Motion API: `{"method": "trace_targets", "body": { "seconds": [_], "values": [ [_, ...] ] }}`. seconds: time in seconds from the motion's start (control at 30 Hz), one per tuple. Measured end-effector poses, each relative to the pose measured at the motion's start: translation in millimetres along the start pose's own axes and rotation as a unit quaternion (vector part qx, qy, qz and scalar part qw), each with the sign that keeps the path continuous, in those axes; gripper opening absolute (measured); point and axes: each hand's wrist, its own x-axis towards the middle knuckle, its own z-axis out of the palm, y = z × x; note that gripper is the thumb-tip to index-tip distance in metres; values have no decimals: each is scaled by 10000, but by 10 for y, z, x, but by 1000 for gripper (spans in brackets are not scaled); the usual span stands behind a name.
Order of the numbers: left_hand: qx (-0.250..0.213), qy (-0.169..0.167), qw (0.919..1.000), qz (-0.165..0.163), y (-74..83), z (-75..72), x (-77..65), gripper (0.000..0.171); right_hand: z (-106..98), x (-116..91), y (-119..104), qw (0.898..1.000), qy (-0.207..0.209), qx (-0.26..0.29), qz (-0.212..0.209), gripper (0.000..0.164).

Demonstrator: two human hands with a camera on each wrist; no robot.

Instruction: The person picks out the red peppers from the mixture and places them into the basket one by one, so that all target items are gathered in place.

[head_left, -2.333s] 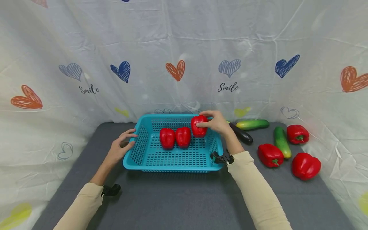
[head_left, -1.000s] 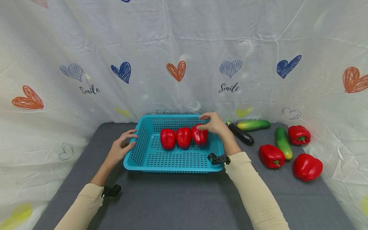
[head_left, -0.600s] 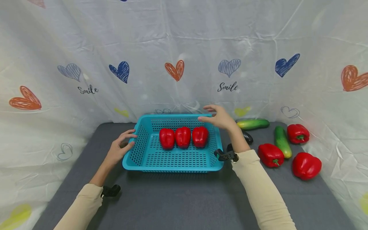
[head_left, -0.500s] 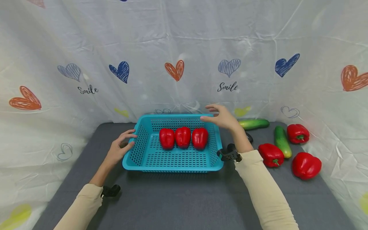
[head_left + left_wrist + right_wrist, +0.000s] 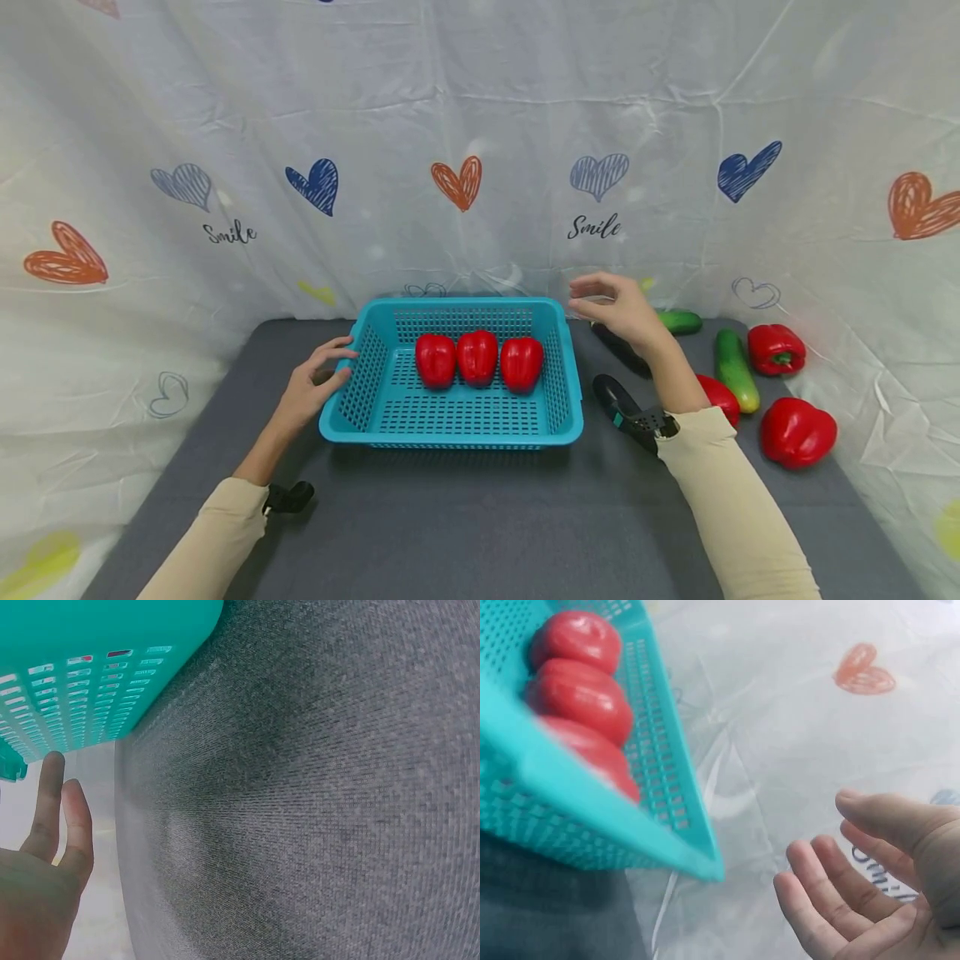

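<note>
In the head view a blue perforated plastic basket (image 5: 465, 439) stands mid-table, holding a row of three red bell peppers: left (image 5: 435, 362), middle (image 5: 477, 358) and right (image 5: 521, 365). My left hand (image 5: 306, 390) is at the basket's left rim, fingers extended and fingertips right at the edge. Past the back right corner, my right hand (image 5: 621, 310) hovers with loosely bent fingers and nothing in them. The right wrist view shows that hand (image 5: 877, 877) apart from the basket. Below it lies an eggplant (image 5: 619, 347), partly covered by the forearm.
A second eggplant (image 5: 613, 392) lies partly under the right wrist strap. Farther right are a cucumber (image 5: 733, 367), another cucumber (image 5: 682, 322) partly hidden, and red peppers at the back (image 5: 776, 350), front (image 5: 798, 433) and behind the arm (image 5: 720, 396). A printed curtain (image 5: 510, 125) hangs behind.
My right hand lowered a red pepper into the basket's right side, let go, then rose and moved right past the rim. The left hand has stayed at the left rim.
</note>
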Motion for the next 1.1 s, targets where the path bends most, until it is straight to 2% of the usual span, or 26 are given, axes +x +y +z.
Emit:
{"method": "trace_targets", "body": {
  "seconds": [0.47, 0.77, 1.1],
  "values": [
    [-104, 2, 9999, -22, 8, -1, 3, 29, -301, -355, 131, 9988, 37, -9, 483, 41],
    [-241, -46, 9997, 7, -9, 6, -2, 29, -527, -579, 191, 9974, 143, -434, 552, 39],
    [-149, 8, 9999, -15, -2, 8, -3, 28, -824, -823, 288, 9980, 204, -104, 584, 37]
  ]
}}
